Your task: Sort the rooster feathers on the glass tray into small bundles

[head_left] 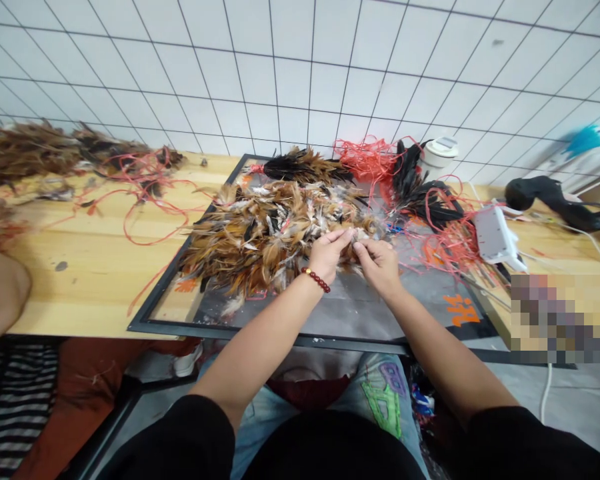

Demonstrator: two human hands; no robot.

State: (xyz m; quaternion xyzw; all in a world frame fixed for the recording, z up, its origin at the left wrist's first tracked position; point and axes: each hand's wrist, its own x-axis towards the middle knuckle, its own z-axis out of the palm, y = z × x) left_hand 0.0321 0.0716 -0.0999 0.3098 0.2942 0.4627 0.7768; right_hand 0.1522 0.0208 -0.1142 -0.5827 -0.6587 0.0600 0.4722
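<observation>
A large heap of brown, black and white feathers (260, 233) lies on a black-framed board (180, 327). At the heap's right end, my left hand (330, 252), with a red bead bracelet at its wrist, pinches light feathers between thumb and fingers. Just right of it, my right hand (379, 264) is closed in a pinch, its fingertips close to the same feathers; what exactly it grips is too small to make out. Behind the heap lies a bundle of black and brown feathers (305, 165) with a pink tie at its left end.
Red plastic string (365, 160) and black feathers (410, 180) lie behind on the right. Further right are a white device (497, 237) and a black object (555, 200). A white-lidded container (440, 150) stands by the wall. Another person's arm (0, 293) is at left, near more feathers (30, 150).
</observation>
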